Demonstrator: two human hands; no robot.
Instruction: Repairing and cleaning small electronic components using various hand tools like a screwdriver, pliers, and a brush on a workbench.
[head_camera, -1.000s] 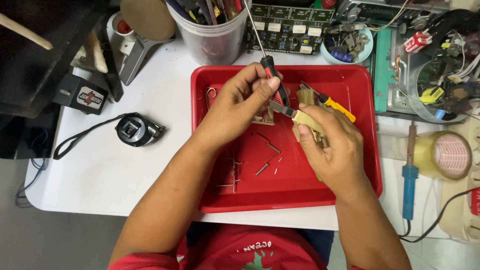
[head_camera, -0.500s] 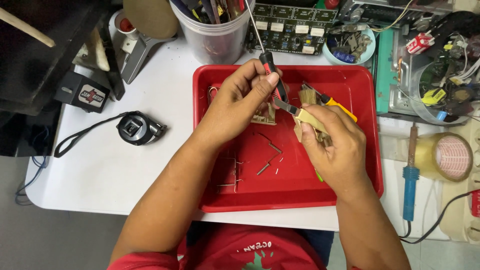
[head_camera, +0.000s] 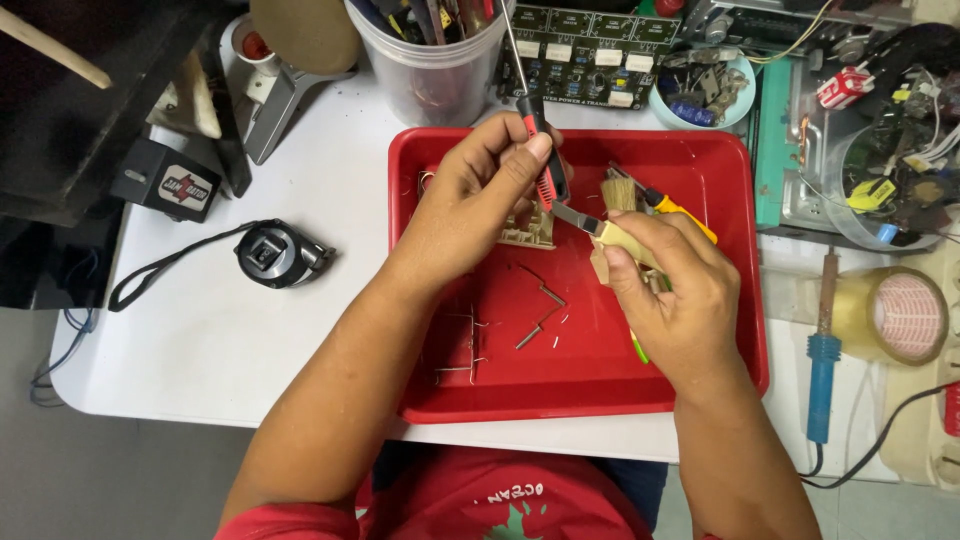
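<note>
Left hand (head_camera: 480, 195) grips screwdriver (head_camera: 540, 150); right hand (head_camera: 675, 295) holds brush (head_camera: 620, 215)

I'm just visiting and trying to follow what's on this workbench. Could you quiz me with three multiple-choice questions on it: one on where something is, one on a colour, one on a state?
1. Where does the tape measure lie?
A. inside the red tray
B. on the white table left of the tray
C. in the clear cup

2. What colour is the handle of the soldering iron right of the tray?
A. blue
B. green
C. white

3. What is the left hand doing?
A. resting flat and empty
B. gripping a screwdriver with a red and black handle
C. holding the roll of tape

Answers: 1 B, it sits on bare table outside the red tray. 2 A, the grip is plainly blue. 3 B, its fingers close round the screwdriver, while the right hand holds a small brush.
</note>
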